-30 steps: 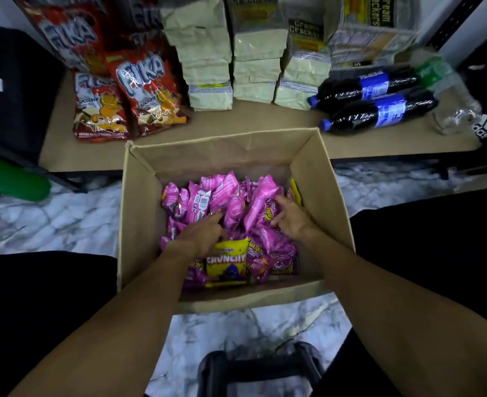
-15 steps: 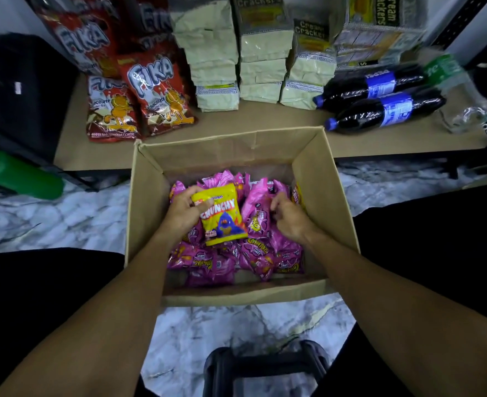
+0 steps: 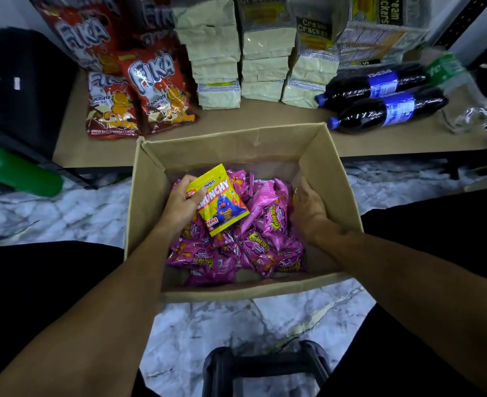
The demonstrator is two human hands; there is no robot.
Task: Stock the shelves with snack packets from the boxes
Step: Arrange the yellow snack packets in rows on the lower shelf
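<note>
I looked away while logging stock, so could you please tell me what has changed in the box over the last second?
The left hand gripped the yellow Crunchy packet from the near side of the pile and lifted it above the pink packets. The right hand slid from the pile's middle to the right wall of the cardboard box. It and the shelf goods stayed put.

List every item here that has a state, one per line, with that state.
cardboard box: open
Crunchy packet: gripped by left hand, lifted
Corntoz packets: heaped in box
right hand: resting on Corntoz packets, grip unclear
cola bottles: capped, lying sideways on shelf
</note>
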